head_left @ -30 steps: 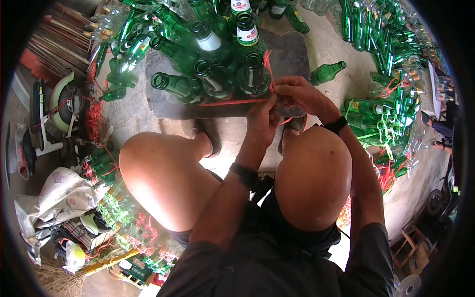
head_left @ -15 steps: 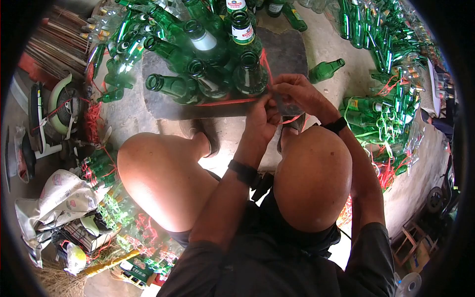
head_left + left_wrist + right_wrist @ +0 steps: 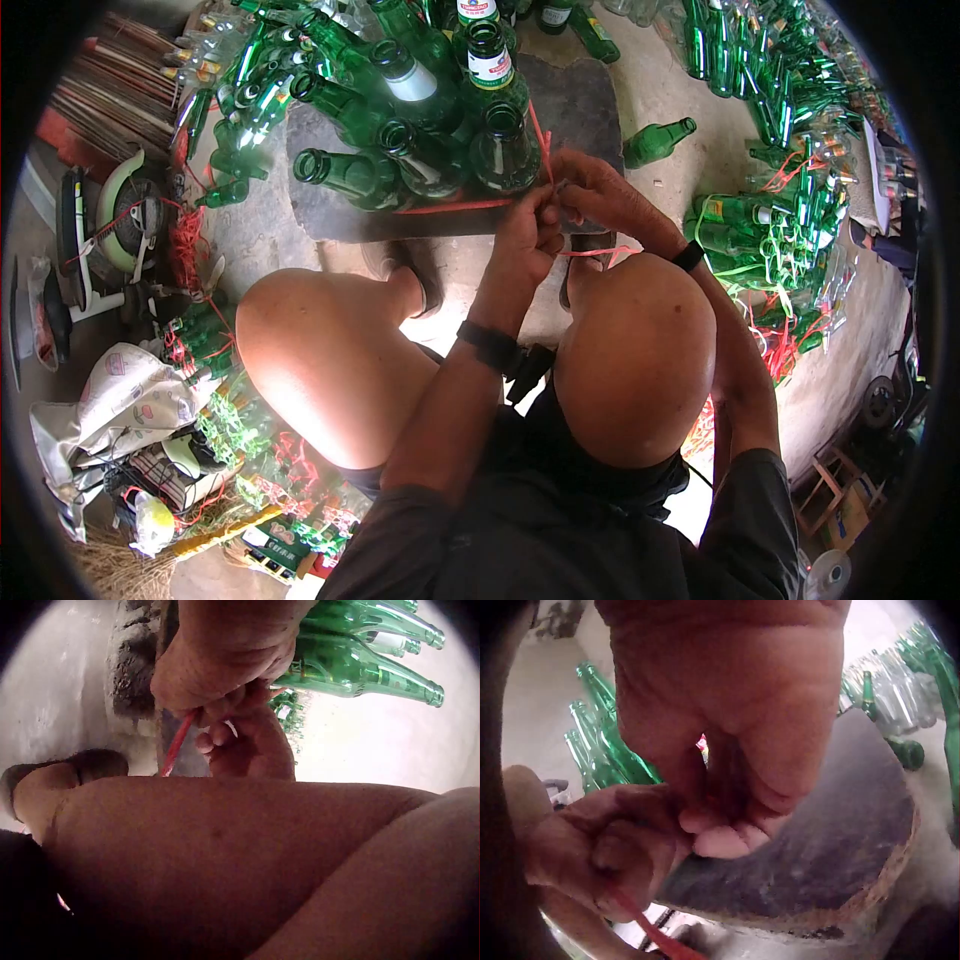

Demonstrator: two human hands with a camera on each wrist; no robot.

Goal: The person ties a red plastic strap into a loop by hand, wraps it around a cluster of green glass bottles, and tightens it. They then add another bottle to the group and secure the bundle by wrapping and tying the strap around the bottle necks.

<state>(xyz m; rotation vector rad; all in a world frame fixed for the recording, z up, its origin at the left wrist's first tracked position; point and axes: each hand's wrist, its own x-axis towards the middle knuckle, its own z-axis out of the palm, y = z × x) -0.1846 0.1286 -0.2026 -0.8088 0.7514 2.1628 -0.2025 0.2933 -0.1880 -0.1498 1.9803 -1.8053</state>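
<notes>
Several green glass bottles [image 3: 505, 160] stand bunched on a dark slab [image 3: 585, 110] in the head view. Red plastic twine [image 3: 455, 207] runs low along the near side of the bunch and up past its right corner. At that corner my left hand [image 3: 528, 230] grips the twine with curled fingers, and a tail hangs out of that fist in the right wrist view. Right beside it, my right hand [image 3: 605, 195] pinches the twine between thumb and fingers. In the right wrist view the fingertips [image 3: 720, 841] of that hand meet the left hand; the twine between them is mostly hidden.
A single green bottle [image 3: 660, 143] lies on the floor right of the slab. Many more bottles [image 3: 780, 235] are piled along the right, some tied with red and green twine. At left are a wheel [image 3: 130, 215] and a pale sack [image 3: 125, 395]. Both knees flank my forearms.
My right hand has rolled over and drawn in closer to the left one. The loose twine tail below the hands has shifted right, toward the right knee. The bottles stand as before.
</notes>
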